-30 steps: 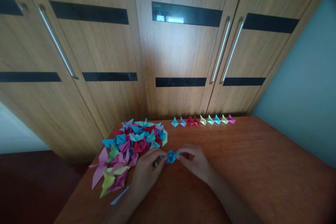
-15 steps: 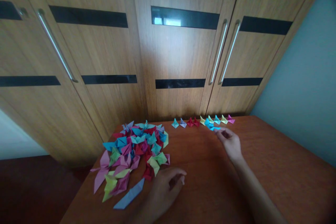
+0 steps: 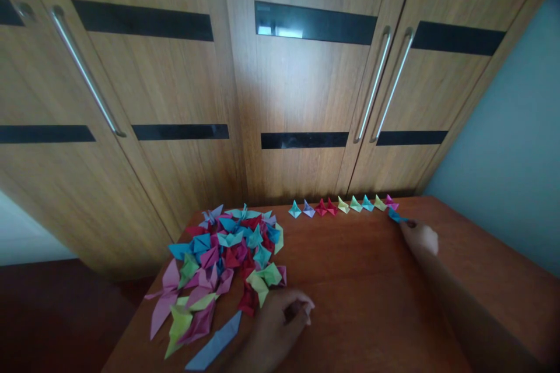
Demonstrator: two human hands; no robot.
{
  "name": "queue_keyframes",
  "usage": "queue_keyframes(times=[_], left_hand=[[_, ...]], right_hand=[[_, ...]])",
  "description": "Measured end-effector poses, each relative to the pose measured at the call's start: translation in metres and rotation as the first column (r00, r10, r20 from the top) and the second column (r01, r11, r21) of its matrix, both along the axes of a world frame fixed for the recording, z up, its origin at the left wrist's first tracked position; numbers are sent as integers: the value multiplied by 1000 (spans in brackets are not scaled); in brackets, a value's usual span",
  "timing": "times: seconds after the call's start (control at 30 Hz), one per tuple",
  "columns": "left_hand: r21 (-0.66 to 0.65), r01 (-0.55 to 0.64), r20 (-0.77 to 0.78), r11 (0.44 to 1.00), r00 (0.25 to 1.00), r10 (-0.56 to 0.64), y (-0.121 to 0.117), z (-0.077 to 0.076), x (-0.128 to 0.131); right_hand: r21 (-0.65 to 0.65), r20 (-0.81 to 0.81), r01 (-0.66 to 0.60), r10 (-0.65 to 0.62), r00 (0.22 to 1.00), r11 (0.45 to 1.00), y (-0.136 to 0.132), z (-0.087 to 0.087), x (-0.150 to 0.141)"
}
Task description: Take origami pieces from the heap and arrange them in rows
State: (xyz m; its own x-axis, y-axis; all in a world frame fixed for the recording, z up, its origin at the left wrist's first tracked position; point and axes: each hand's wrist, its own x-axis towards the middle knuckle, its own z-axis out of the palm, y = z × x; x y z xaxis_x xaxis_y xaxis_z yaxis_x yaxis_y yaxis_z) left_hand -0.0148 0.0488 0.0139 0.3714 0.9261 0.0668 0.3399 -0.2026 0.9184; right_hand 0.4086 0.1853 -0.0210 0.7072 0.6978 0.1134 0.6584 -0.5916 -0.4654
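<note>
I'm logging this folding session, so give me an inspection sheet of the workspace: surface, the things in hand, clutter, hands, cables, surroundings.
Surface: brown wooden table, bare at the middle and right.
Things in hand: blue folded piece pinched at the right end of the row of folded pieces along the far edge.
Clutter: pile of folded paper at the left, many colours; a flat blue strip at the near edge.
Hands: right hand holds the blue piece; left hand rests loosely curled on the table beside the pile, nothing seen in it.
Cables: nothing seen.
Surroundings: wooden wardrobe doors with metal handles behind; pale wall at the right.
</note>
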Motion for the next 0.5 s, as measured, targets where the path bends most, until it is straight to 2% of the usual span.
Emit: queue_keyframes(times=[0.27,0.5], left_hand=[[-15,3,5,1000,1000,-2,-2,-2,-1],[-16,10,-37,1000,999,-10,-2,4,1]], right_hand=[[-90,32,23,-20,999,996,17,7,-5],[-182,93,-44,62,994,982,18,11,-9]])
